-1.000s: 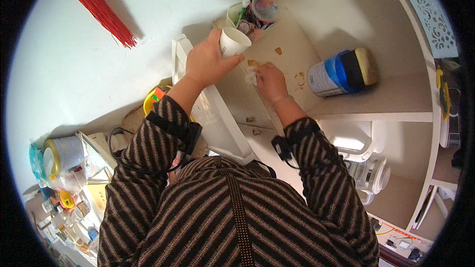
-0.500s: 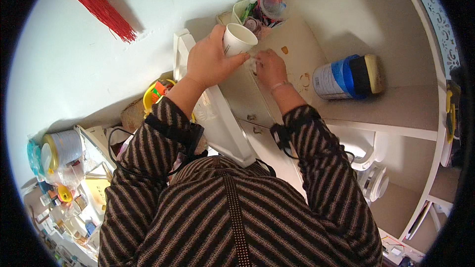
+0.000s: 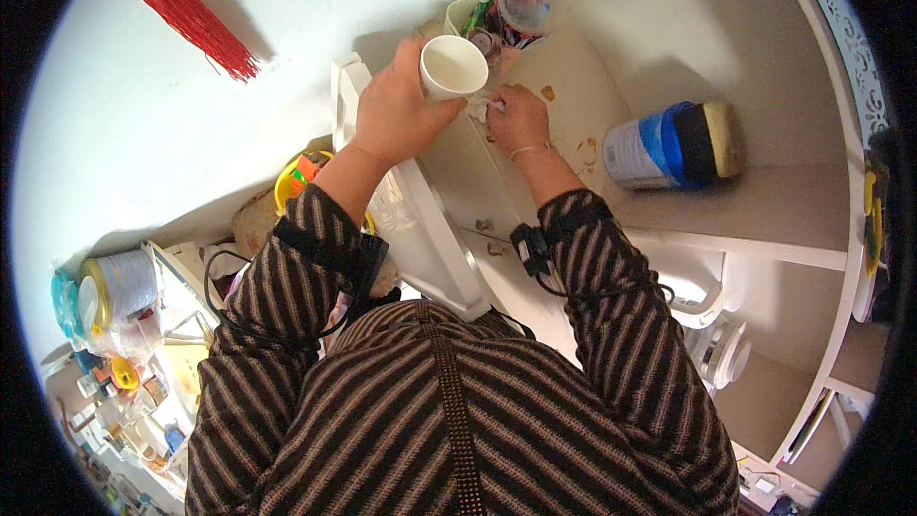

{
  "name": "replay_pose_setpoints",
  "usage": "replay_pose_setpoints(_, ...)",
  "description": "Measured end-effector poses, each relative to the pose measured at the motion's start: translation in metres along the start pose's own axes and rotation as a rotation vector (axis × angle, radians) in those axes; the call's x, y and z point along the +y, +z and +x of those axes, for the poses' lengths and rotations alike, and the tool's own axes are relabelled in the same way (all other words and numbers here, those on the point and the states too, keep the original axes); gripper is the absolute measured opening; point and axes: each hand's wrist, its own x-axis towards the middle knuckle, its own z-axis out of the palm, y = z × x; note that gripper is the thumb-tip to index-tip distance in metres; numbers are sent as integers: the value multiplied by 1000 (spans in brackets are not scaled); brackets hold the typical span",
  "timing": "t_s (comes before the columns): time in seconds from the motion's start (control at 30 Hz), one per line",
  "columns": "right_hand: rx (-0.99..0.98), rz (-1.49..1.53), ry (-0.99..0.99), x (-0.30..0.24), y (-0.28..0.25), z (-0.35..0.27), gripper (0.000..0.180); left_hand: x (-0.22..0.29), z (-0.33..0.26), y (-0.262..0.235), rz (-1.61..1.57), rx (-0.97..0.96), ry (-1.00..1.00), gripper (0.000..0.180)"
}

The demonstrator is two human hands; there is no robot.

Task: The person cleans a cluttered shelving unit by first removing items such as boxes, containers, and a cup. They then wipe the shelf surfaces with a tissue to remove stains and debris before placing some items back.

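Observation:
My left hand is closed around a white paper cup, whose open mouth faces up toward me; its visible inside holds nothing I can make out. Close beside it on the right, my right hand pinches a crumpled white tissue against the edge of a cream shelf. Part of the tissue is hidden by the fingers. Behind the cup stand a small clear tub and a green bottle with a white cap.
A blue and white canister lies on its side on the shelf, right of my right hand. Brown stains mark the shelf surface. Below my hands is a white door-like panel. A red tassel hangs on the wall, above a cluttered area.
The cup has shifted slightly left and tipped so more of its inside shows. My right hand has moved slightly, and more of the white tissue is visible.

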Motion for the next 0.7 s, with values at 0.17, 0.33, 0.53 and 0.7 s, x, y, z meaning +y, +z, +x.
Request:
replay_pose_setpoints(0.17, -154, -41, 111, -1, -16, -33, 16, 3, 2, -4, -44, 0, -1, 58)
replay_pose_setpoints(0.33, -51, 20, -47, 8, -16, -40, 16, 0, 0, -3, -46, 5, 31, 58)
replay_pose_setpoints(0.53, 45, -49, 60, 9, 14, 12, 13, 0, 1, -1, -2, -12, 13, 59)
replay_pose_setpoints(0.7, -144, 34, 87, 4, -23, -53, 14, 0, 1, -3, -47, -17, 51, 60)
